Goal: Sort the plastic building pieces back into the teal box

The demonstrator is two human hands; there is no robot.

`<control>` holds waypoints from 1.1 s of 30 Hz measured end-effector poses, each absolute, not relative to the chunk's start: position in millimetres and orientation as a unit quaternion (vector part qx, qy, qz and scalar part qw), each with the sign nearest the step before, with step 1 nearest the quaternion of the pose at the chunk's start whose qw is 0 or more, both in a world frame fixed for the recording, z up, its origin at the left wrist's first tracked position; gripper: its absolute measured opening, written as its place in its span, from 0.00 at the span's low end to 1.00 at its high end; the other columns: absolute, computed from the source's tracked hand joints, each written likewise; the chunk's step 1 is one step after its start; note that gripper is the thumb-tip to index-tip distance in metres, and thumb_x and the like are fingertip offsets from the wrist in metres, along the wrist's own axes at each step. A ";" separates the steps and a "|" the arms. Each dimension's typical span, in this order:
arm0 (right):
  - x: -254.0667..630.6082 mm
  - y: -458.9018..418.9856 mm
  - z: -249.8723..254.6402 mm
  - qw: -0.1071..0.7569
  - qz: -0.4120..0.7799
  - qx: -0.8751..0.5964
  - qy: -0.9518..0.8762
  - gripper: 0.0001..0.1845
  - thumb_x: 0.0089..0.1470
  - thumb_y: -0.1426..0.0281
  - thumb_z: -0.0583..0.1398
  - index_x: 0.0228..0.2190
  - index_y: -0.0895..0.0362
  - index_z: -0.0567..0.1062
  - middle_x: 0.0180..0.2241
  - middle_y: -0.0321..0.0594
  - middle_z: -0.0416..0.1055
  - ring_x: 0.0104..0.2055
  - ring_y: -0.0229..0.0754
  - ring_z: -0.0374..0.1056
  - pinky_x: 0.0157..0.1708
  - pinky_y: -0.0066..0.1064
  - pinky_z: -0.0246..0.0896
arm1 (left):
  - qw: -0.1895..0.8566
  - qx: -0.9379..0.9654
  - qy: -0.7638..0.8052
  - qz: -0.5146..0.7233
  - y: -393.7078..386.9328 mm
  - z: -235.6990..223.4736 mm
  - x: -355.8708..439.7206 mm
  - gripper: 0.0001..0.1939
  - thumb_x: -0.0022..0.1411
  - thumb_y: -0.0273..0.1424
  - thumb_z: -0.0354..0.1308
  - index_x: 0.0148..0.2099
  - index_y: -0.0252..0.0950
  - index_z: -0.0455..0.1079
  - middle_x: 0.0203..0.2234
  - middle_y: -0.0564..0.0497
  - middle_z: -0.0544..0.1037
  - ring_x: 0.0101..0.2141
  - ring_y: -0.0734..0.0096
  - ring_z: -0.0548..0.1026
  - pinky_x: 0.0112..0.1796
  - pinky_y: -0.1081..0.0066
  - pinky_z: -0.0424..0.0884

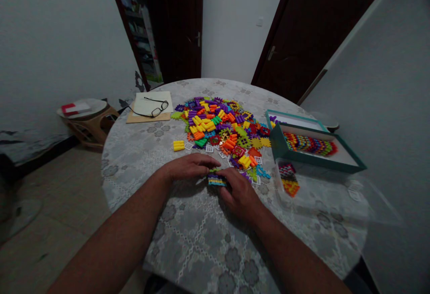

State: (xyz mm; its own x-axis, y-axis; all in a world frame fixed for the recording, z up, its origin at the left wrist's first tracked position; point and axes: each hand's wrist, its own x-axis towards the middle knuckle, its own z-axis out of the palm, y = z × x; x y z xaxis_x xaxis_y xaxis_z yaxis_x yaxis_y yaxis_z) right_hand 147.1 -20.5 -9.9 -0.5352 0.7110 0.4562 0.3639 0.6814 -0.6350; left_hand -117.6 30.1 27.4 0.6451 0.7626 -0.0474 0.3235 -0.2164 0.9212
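Note:
A small stack of flat, toothed plastic building pieces [216, 180], in green, purple, yellow and blue layers, is between my hands at the near side of the pile. My right hand [240, 192] is closed around the stack's right side. From the left, my left hand [190, 167] reaches over it, fingers and thumb closing at the green piece on top; the fingertips are partly hidden. Just beyond lies a heap of loose plastic building pieces [218, 124] in many colours, both flat toothed plates and short tubes. White square frames [209, 149] lie along its near edge.
On the right stands a green box [319, 162] with rows of stacked pieces, beside a clear plastic container [312, 195] holding more stacks. Eyeglasses [156, 111] rest on paper and a board at the back left. A patterned cloth [201, 245] covers the round table.

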 end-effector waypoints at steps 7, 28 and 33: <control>146.5 -19.0 -8.7 0.350 0.239 -0.342 -0.838 0.26 0.63 0.77 0.61 0.61 0.53 0.73 0.53 0.48 0.78 0.55 0.51 0.74 0.57 0.46 0.72 | 0.553 0.757 0.307 0.162 32.8 29.6 -125.9 0.27 0.69 0.41 0.69 0.67 0.43 0.79 0.58 0.45 0.85 0.55 0.51 0.81 0.56 0.60 0.76; 145.2 -14.6 -4.8 0.327 0.252 -0.350 -0.841 0.34 0.63 0.79 0.63 0.67 0.49 0.67 0.62 0.46 0.73 0.65 0.50 0.69 0.64 0.48 0.69 | 0.513 0.760 0.365 0.160 35.6 31.3 -125.1 0.24 0.67 0.46 0.71 0.63 0.52 0.83 0.56 0.47 0.87 0.56 0.45 0.80 0.61 0.54 0.74; 142.2 -15.6 -1.0 0.306 0.244 -0.360 -0.847 0.34 0.60 0.80 0.63 0.64 0.48 0.68 0.61 0.45 0.73 0.63 0.51 0.70 0.62 0.47 0.69 | 0.512 0.762 0.366 0.154 34.3 28.2 -125.7 0.23 0.66 0.44 0.72 0.62 0.50 0.84 0.54 0.46 0.87 0.52 0.50 0.82 0.55 0.59 0.77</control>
State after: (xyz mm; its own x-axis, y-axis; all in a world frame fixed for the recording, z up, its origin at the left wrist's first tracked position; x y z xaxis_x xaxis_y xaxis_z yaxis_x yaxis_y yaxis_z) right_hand 142.2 -15.6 -1.0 -0.5541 0.7590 0.3420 0.4609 0.6218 -0.6332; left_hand -125.7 34.3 28.2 0.6848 0.7151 -0.1401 0.4005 -0.2087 0.8922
